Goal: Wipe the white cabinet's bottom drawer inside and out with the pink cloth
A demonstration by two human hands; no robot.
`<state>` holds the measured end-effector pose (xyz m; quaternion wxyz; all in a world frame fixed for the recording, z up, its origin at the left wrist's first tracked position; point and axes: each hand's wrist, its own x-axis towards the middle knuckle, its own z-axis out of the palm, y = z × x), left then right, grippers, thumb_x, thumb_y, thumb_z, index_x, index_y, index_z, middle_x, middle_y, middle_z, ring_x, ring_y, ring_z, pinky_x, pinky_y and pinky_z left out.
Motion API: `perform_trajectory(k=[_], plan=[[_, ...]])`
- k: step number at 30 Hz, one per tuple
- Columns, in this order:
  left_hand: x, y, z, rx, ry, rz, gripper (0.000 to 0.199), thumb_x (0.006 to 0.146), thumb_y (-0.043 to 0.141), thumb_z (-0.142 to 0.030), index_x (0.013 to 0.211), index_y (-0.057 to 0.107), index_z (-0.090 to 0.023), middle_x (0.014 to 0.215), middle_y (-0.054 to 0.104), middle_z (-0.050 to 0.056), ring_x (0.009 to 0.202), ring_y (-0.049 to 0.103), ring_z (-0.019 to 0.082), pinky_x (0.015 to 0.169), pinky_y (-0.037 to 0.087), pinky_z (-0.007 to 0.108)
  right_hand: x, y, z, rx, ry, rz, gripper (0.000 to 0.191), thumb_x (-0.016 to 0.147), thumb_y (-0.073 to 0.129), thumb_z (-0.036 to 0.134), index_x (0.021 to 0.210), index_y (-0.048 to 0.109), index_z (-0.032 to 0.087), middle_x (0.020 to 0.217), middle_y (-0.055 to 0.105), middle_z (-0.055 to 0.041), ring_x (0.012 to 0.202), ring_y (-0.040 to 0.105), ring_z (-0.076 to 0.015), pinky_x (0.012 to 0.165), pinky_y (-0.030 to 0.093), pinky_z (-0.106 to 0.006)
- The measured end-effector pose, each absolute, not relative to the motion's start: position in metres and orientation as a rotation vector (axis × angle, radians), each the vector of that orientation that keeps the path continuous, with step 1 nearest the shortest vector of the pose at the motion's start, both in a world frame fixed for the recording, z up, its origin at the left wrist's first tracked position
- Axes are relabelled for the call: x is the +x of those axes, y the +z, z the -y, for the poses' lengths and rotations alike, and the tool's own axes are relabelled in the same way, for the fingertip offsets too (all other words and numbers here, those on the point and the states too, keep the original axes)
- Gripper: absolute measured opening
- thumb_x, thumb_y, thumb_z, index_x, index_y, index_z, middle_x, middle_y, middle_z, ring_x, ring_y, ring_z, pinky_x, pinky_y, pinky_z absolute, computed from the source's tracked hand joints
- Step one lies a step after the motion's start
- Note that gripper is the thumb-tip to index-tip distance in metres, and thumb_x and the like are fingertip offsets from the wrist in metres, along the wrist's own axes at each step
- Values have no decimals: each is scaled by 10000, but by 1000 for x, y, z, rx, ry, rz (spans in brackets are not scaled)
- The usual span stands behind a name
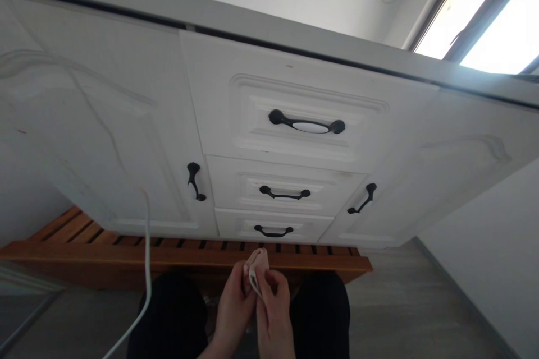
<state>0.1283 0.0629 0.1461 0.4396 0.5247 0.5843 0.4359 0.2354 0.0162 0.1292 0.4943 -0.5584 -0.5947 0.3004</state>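
Low in the head view, my two hands meet in front of the slatted wooden bench. Between them is a small folded piece of pale pink cloth point(257, 261), its folded edges facing up. My left hand point(234, 303) grips the cloth from the left side, fingers closed around it. From the right, my right hand point(274, 305) pinches the near edge with thumb and curled fingers. The lower part of the cloth is hidden behind my fingers.
A wooden slatted bench point(189, 257) runs before my dark-clad knees. Behind it stands a white cabinet point(286, 146) with closed drawers, doors and dark handles. A white cable point(147, 269) hangs at the left. Windows point(475, 22) are at upper right.
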Motion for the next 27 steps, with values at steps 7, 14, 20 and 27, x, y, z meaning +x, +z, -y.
perform_trajectory(k=[7, 14, 20, 27], plan=[[135, 137, -47, 1344, 1079, -1203, 626, 830, 582, -352, 1415, 449, -173, 1502, 511, 211, 1364, 541, 315, 1095, 492, 487, 257, 137, -28, -1280, 1060, 1210, 577, 936, 602, 350, 1500, 489, 299, 1521, 534, -71, 1406, 498, -249, 1168, 408, -411], [122, 148, -43, 1358, 1080, -1156, 457, 906, 570, -392, 1342, 579, -257, 1234, 664, 119, 977, 696, 227, 885, 601, 403, 285, 174, -49, -1252, 1280, 911, 445, 778, 722, 280, 1217, 717, 205, 1249, 729, -88, 1188, 659, -303, 1071, 480, -440], [117, 149, -51, 1114, 1060, -1127, 668, 794, 686, -566, 1354, 555, -227, 1427, 582, 144, 1321, 559, 333, 1082, 506, 487, 288, 184, -46, -1100, 1501, 743, 523, 778, 748, 377, 1254, 668, 176, 1173, 751, -115, 1071, 702, -295, 986, 512, -446], [130, 145, -43, 1201, 905, -1105, 838, 774, 690, -398, 1513, 359, -181, 1576, 453, 160, 1480, 391, 334, 1252, 256, 543, 278, 175, -45, -1464, 1103, 1055, 417, 807, 671, 334, 1195, 690, 182, 1184, 731, -107, 1120, 671, -291, 1027, 479, -416]])
